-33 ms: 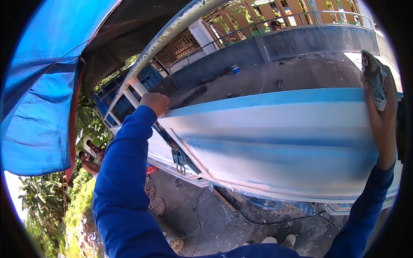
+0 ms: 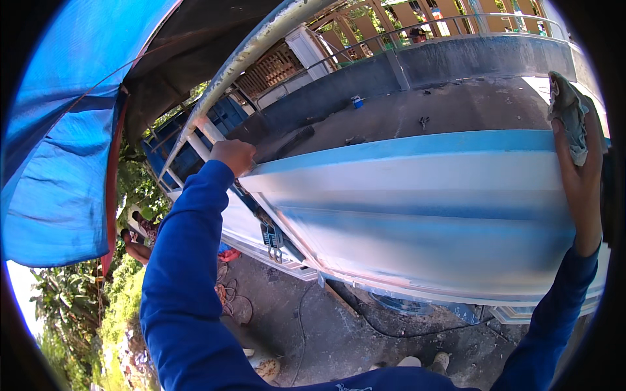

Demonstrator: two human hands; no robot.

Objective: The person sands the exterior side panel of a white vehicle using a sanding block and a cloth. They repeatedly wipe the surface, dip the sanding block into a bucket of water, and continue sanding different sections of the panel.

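A long panel (image 2: 404, 189), white with light blue bands, spans the view in front of me and looks like the tailgate of a truck bed. My left hand (image 2: 233, 158) is curled closed at its upper left corner, beside the peeling metal rail (image 2: 241, 62); the fingertips are hidden. At the panel's right end, my right hand (image 2: 590, 146) is raised and grips a crumpled grey-green cloth (image 2: 568, 117), which rises above the top edge. A dark metal latch (image 2: 271, 238) hangs at the panel's left side.
Behind the panel lies a dark bed floor (image 2: 469, 107) with a small blue can (image 2: 357, 101) and scraps. A blue tarp (image 2: 59, 182) hangs at left. Cables (image 2: 235, 300) lie on the ground below. Two people (image 2: 137, 244) are far left, near plants.
My view has shifted very slightly. Both hands keep their places, the left at the panel's corner and the right with the cloth.
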